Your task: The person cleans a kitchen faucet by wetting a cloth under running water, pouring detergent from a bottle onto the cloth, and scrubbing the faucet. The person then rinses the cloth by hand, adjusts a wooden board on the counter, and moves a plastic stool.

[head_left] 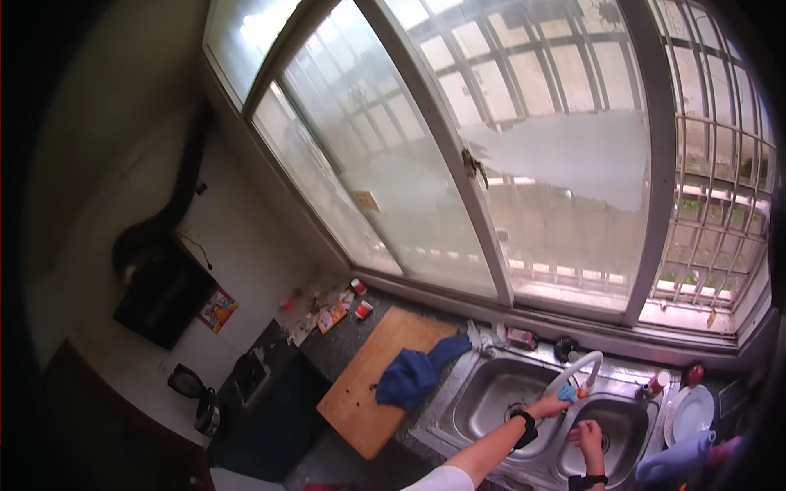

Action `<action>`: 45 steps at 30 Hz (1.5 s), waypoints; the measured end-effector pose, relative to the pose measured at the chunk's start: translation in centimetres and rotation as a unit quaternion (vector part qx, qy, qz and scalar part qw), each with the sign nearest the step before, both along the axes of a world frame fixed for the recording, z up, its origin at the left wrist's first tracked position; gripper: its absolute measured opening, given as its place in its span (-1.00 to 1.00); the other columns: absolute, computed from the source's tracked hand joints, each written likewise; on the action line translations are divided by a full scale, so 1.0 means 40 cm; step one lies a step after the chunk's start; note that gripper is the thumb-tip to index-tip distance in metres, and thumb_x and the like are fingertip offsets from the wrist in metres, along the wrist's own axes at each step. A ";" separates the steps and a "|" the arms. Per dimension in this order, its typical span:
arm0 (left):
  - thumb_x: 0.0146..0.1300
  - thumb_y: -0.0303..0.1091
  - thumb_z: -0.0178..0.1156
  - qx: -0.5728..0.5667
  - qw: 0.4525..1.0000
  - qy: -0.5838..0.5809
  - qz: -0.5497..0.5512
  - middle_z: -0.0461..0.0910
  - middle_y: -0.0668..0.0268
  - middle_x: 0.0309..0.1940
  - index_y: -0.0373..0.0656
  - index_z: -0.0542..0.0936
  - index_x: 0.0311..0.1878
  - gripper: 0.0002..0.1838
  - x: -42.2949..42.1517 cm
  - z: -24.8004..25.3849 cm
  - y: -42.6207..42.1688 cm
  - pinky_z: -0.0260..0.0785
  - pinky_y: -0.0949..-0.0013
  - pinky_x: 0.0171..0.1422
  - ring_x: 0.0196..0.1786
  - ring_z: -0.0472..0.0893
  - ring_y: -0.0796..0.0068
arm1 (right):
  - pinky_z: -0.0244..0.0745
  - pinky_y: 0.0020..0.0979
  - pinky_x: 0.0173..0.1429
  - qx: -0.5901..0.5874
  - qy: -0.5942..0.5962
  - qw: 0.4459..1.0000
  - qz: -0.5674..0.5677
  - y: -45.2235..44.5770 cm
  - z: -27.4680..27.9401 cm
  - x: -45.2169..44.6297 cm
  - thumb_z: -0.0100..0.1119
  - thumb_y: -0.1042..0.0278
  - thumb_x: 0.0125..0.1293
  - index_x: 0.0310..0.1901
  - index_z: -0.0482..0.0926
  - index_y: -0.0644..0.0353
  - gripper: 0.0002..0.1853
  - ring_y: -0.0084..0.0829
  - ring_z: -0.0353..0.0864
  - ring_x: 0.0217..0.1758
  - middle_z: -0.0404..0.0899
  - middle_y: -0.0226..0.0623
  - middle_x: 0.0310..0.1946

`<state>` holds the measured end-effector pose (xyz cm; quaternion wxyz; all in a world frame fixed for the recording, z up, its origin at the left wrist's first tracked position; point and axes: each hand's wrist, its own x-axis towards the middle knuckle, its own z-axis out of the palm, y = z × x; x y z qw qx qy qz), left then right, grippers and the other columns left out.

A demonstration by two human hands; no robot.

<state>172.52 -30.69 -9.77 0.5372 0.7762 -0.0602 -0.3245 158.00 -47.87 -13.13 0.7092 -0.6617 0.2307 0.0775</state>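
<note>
Beside the white curved faucet (596, 360), my left hand (550, 407) is closed on a small light-blue cloth (566, 393). The cloth is bunched close to the faucet's orange tip (581, 394); whether the two touch I cannot tell. My right hand (586, 438) hangs over the right basin (634, 421) of the steel double sink, its fingers loosely bent and nothing visible in them. Part of that basin is hidden behind the hand. The left basin (483, 401) lies beyond my left forearm. Dark bands circle both wrists.
A wooden cutting board (360, 409) left of the sink carries a crumpled blue cloth (407, 378). White plates (690, 415) stand on the right, with a lavender cloth (675, 460) nearer me. A red-and-white container (657, 381) sits behind the right basin, below the window.
</note>
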 end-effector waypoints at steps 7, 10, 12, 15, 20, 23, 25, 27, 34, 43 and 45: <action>0.31 0.35 0.21 -0.039 0.994 0.008 0.098 0.38 0.50 -0.63 -0.06 0.52 -0.32 -0.42 -0.010 0.064 -0.030 0.15 0.36 -0.60 -0.67 0.32 0.60 | 0.50 -0.45 -0.40 0.022 0.013 1.000 -0.012 -0.004 0.043 -0.021 0.01 0.12 0.51 -0.02 0.53 0.14 -0.73 -0.42 0.73 -0.39 0.74 -0.24 -0.33; 0.47 0.24 0.05 0.044 0.986 -0.105 0.120 0.53 0.33 -0.53 -0.27 0.59 -0.21 -0.38 -0.040 0.144 -0.013 0.34 0.14 -0.33 -0.45 0.51 0.42 | 0.51 -0.44 -0.31 0.037 0.032 0.999 -0.004 -0.004 0.069 -0.026 -0.05 0.12 0.54 0.00 0.52 0.13 -0.72 -0.44 0.74 -0.33 0.74 -0.28 -0.28; 0.46 0.21 0.07 0.002 0.981 -0.121 0.154 0.40 0.44 -0.64 -0.11 0.50 -0.38 -0.46 -0.028 0.009 0.013 0.17 0.30 -0.58 -0.63 0.38 0.56 | 0.51 -0.44 -0.31 0.047 0.024 0.999 -0.012 -0.002 0.048 -0.038 -0.06 0.12 0.55 0.01 0.52 0.12 -0.72 -0.44 0.74 -0.33 0.75 -0.27 -0.27; 0.48 -0.01 0.10 -0.002 0.986 -0.035 0.164 0.48 0.41 -0.57 -0.14 0.54 -0.25 -0.64 -0.030 -0.031 0.057 0.23 0.33 -0.51 -0.56 0.44 0.58 | 0.50 -0.44 -0.32 0.050 0.010 0.999 -0.014 0.003 0.030 -0.047 -0.06 0.13 0.55 0.02 0.51 0.12 -0.73 -0.45 0.74 -0.33 0.75 -0.27 -0.27; 0.42 -0.31 0.23 -0.099 0.984 0.029 0.143 0.66 0.43 -0.38 -0.14 0.66 0.07 -0.77 -0.055 0.103 0.087 0.36 0.48 -0.47 -0.42 0.62 0.68 | 0.48 -0.47 -0.31 0.041 -0.007 0.999 -0.012 0.012 0.018 -0.027 -0.03 0.21 0.56 0.04 0.50 0.13 -0.78 -0.47 0.74 -0.33 0.74 -0.29 -0.26; 0.33 -0.25 0.37 -0.063 0.995 0.021 0.073 0.68 0.41 -0.34 -0.15 0.67 0.05 -0.71 -0.053 0.127 0.092 0.36 0.55 -0.47 -0.44 0.63 0.68 | 0.61 -0.42 -0.21 0.051 0.007 0.998 -0.031 0.025 0.086 -0.012 -0.07 0.39 0.56 0.00 0.49 0.32 -0.80 -0.41 0.69 -0.36 0.69 -0.16 -0.31; 0.31 -0.19 0.40 -0.035 0.993 0.031 0.104 0.66 0.40 -0.39 -0.17 0.66 -0.04 -0.71 -0.044 0.119 0.080 0.34 0.55 -0.48 -0.47 0.60 0.68 | 0.59 -0.43 -0.23 0.047 0.004 0.999 -0.026 0.021 0.084 -0.010 -0.07 0.36 0.57 0.00 0.49 0.29 -0.80 -0.42 0.69 -0.36 0.69 -0.17 -0.30; 0.28 -0.13 0.43 -0.003 0.989 0.039 0.142 0.65 0.39 -0.44 -0.18 0.66 -0.13 -0.69 -0.036 0.102 0.079 0.32 0.54 -0.49 -0.50 0.57 0.68 | 0.47 -0.50 -0.27 0.041 0.017 0.999 -0.003 0.023 0.068 -0.010 -0.09 0.17 0.59 0.06 0.49 0.13 -0.74 -0.50 0.73 -0.29 0.74 -0.31 -0.24; 0.31 -0.28 0.20 0.076 0.976 -0.086 0.183 0.57 0.14 -0.60 -0.34 0.61 -0.34 -0.73 -0.026 0.006 0.092 0.41 0.14 -0.34 -0.50 0.60 0.28 | 0.44 -0.48 -0.35 0.061 0.052 0.997 0.009 0.017 0.029 -0.015 -0.10 0.19 0.58 0.00 0.54 0.18 -0.72 -0.49 0.71 -0.36 0.72 -0.27 -0.28; 0.41 -0.09 0.21 -0.031 0.985 0.050 0.161 0.57 0.40 -0.47 -0.15 0.55 -0.21 -0.71 -0.035 0.066 0.067 0.31 0.42 -0.49 -0.53 0.52 0.62 | 0.46 -0.51 -0.25 0.039 0.033 0.998 0.029 0.027 0.080 0.017 -0.08 0.17 0.56 0.03 0.57 0.16 -0.70 -0.55 0.70 -0.29 0.74 -0.34 -0.24; 0.38 -0.25 0.27 -0.056 0.981 0.114 0.144 0.60 0.40 -0.39 -0.19 0.54 -0.13 -0.79 -0.038 0.059 0.065 0.35 0.40 -0.47 -0.47 0.56 0.62 | 0.46 -0.51 -0.25 0.028 0.019 0.999 0.040 0.029 0.089 0.042 -0.07 0.20 0.56 0.04 0.58 0.17 -0.71 -0.56 0.69 -0.27 0.74 -0.34 -0.22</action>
